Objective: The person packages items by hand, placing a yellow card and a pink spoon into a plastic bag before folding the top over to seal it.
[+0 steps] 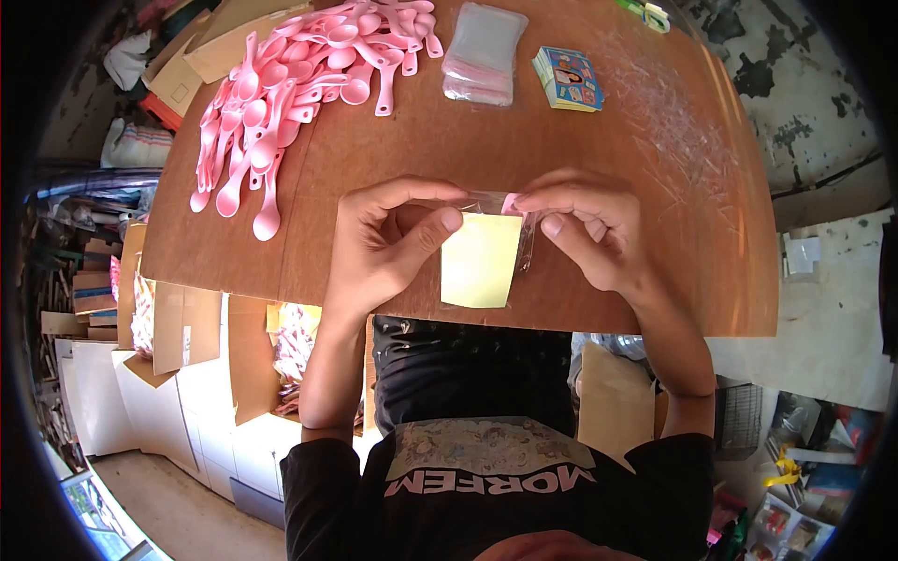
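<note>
Between my hands, near the front edge of the wooden table, is a clear plastic bag with a pale yellow card point(481, 261) inside it. My left hand point(395, 234) pinches the bag's top left corner between thumb and forefinger. At the top right corner my right hand point(589, 224) grips the bag, and a bit of something pink point(510, 204) shows by its fingertips. Most of that pink thing is hidden. The card hangs below the fingers with its plain side showing.
Pink spoons point(271, 122) lie heaped at the back left of the table point(374, 159). Clear bags point(484, 56) are stacked at the back, beside a pile of printed cards point(569, 79). Thin clear strips point(678, 131) are scattered on the right. Cardboard boxes point(187, 323) stand below left.
</note>
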Demonstrator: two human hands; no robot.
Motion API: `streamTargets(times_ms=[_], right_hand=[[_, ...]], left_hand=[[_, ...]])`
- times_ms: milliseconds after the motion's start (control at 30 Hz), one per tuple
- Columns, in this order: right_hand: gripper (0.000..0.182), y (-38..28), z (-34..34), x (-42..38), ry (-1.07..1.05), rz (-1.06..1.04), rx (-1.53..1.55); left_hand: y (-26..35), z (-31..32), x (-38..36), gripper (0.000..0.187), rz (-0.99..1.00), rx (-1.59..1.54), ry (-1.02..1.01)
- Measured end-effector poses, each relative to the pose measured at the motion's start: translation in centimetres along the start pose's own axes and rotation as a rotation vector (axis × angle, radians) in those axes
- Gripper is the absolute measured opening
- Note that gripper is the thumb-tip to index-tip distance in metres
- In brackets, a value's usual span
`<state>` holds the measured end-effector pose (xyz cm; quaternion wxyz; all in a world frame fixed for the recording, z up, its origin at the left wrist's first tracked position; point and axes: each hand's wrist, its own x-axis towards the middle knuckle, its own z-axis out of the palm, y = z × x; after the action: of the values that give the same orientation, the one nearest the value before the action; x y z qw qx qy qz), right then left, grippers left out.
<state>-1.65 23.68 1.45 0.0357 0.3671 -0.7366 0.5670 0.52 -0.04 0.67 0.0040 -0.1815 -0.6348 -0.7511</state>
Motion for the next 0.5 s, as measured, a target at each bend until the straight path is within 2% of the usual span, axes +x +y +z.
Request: streamTargets(times_ms=[67,133,200,233,300,333,367,433,500], right_hand=[[0.023,-0.2,0.6,0.0,0.017,0.033,0.096],[0.026,-0.2,1.3,0.2,0.035,-0.007,0.042],[0.035,0.0,1.5,-0.1,0.037,-0.018,-0.010],[0.035,0.1,1.8,-0.4,0.036,-0.018,-0.010],[0.040,0.0,2.2,-0.7,0.093,0.060,0.128],[0.040,-0.2,2.2,-0.8,0.094,0.056,0.125],[0.043,-0.6,2.2,-0.9,0.033,0.086,0.192],[0.048,-2.0,2.3,-1.1,-0.019,0.160,0.253],[0.050,-2.8,1.5,-0.7,-0.090,0.205,0.275]], left_hand=[[-0.2,0.2,0.1,0.020,-0.032,0.019,0.014],[-0.4,-0.1,0.1,0.022,-0.064,0.040,0.029],[-0.7,-0.5,0.1,0.040,-0.087,0.073,0.003],[-0.5,-0.3,0.0,0.040,-0.087,0.073,0.004],[0.2,0.2,-0.3,0.056,-0.033,0.004,0.020],[0.2,-0.2,-0.8,0.072,-0.046,0.113,-0.092],[0.5,-0.4,-1.5,0.073,-0.129,0.168,-0.138],[2.8,-0.5,-3.6,0.053,-0.200,0.310,-0.180],[2.2,-2.1,-5.7,0.045,0.117,0.401,-0.344]])
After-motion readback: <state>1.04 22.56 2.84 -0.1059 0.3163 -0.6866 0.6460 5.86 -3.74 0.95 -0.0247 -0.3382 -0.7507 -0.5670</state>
